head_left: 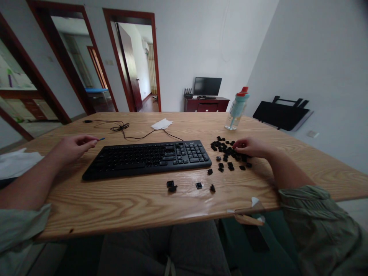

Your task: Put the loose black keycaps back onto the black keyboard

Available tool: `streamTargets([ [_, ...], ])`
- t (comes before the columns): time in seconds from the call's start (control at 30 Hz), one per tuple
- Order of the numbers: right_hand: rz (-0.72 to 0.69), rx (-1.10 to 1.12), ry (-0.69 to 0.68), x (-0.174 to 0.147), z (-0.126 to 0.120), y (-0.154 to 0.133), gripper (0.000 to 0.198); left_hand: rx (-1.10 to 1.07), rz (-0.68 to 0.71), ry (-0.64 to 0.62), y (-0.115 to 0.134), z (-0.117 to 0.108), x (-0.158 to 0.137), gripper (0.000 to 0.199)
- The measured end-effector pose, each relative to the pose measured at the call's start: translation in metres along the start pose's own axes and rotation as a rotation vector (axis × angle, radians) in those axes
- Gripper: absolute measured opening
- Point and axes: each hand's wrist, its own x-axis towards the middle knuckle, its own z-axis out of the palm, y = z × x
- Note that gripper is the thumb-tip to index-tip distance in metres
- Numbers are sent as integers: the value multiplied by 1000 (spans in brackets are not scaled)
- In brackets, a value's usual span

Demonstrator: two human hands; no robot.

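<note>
A black keyboard lies in front of me with many of its keycaps off, mostly left of the number pad. My left hand is pinched at its upper left corner, gripping a small thin blue-tipped thing; its kind does not show. To the right of the keyboard spreads a pile of loose black keycaps. My right hand reaches into that pile with fingertips together; what is between them is hidden. Several single keycaps lie nearer to me, below the keyboard.
The keyboard's cable runs behind it to a coil on the left. A white tissue lies behind the keyboard. A water bottle with a red lid stands beyond the pile. White paper lies at the left, near my forearm.
</note>
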Motion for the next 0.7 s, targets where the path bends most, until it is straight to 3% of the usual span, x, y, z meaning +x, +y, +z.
streamTargets([
  [0.47, 0, -30, 25, 0, 1, 1, 40, -23, 5, 16, -2, -1, 1, 70],
  [0.7, -20, 409, 108, -13, -1, -22, 49, -46, 10, 15, -3, -1, 2, 77],
])
